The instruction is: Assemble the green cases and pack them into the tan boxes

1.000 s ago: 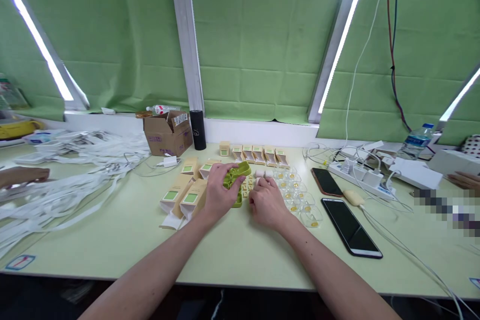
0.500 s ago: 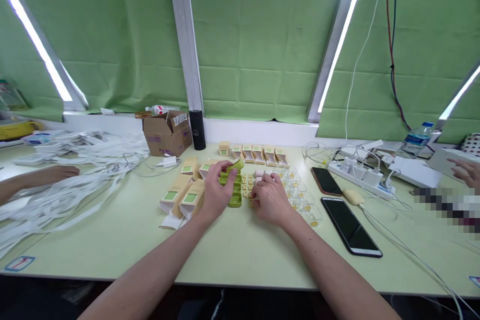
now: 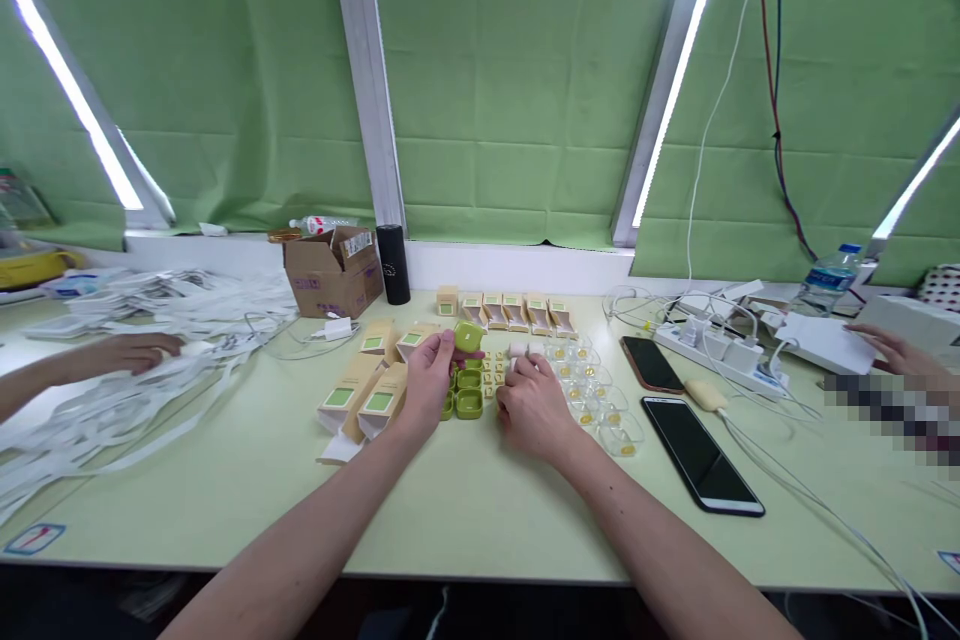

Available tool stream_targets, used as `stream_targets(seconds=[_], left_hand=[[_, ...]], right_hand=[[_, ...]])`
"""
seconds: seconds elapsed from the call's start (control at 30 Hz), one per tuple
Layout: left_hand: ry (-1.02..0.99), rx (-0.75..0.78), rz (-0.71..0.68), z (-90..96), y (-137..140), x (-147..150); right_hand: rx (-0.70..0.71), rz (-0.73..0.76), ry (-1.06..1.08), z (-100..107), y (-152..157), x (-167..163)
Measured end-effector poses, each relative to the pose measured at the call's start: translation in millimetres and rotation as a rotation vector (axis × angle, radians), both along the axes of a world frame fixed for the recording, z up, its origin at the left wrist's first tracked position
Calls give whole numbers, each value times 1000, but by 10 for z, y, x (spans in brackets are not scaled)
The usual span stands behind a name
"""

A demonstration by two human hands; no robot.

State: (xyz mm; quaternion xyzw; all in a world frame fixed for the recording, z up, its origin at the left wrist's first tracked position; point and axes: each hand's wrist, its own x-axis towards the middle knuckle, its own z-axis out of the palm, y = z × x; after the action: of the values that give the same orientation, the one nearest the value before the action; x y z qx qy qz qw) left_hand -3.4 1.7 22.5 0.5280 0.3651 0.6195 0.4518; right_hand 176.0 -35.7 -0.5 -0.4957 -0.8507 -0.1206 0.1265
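Observation:
My left hand [image 3: 429,378] is closed on a small olive-green square case [image 3: 469,336], raised above the other green cases [image 3: 469,404] that stand on the table. My right hand [image 3: 534,405] lies just to their right, its fingers curled down. Whatever is under its fingertips is hidden. Between the hands are rows of small yellow pieces [image 3: 489,370]. Pale pinkish-white pieces [image 3: 517,349] sit just beyond my right knuckles. On the right of that hand are several clear plastic cases [image 3: 589,388] with yellow bits inside. Open beige cartons with green labels [image 3: 384,398] lie left of my left hand.
More beige cartons [image 3: 514,308] line the back. Two phones [image 3: 701,455] and a power strip [image 3: 720,350] with cables lie right. A brown box [image 3: 334,275] and black cylinder [image 3: 393,265] stand back left. Co-workers' hands [image 3: 135,355] show at both sides, the left one over white straps [image 3: 180,400].
My left hand has tipped the green case so its broad face shows. My right hand's fingers have curled in slightly. The co-worker's hand on the right has reached onto a white box.

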Motion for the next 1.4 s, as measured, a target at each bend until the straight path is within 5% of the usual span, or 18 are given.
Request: stream_targets(seconds=[0.2, 0.47, 0.6, 0.73, 0.93, 1.13, 1.4], left_hand=[[-18, -75, -24, -15, 36, -13], [9, -91, -95, 36, 33, -48], [237, 75, -42, 159, 21, -98], [705, 303, 84, 225, -94, -178], [1157, 586, 198, 61, -508, -373], [1290, 559, 209, -145, -805, -428], [1368, 516, 159, -220, -833, -387]], right_hand=[[34, 4, 78, 3, 5, 10], [250, -63, 347, 39, 51, 135], [341, -100, 413, 41, 80, 190], [379, -97, 439, 32, 88, 201], [389, -95, 439, 28, 85, 184], [381, -107, 419, 22, 84, 172], [383, -84, 423, 6, 85, 162]])
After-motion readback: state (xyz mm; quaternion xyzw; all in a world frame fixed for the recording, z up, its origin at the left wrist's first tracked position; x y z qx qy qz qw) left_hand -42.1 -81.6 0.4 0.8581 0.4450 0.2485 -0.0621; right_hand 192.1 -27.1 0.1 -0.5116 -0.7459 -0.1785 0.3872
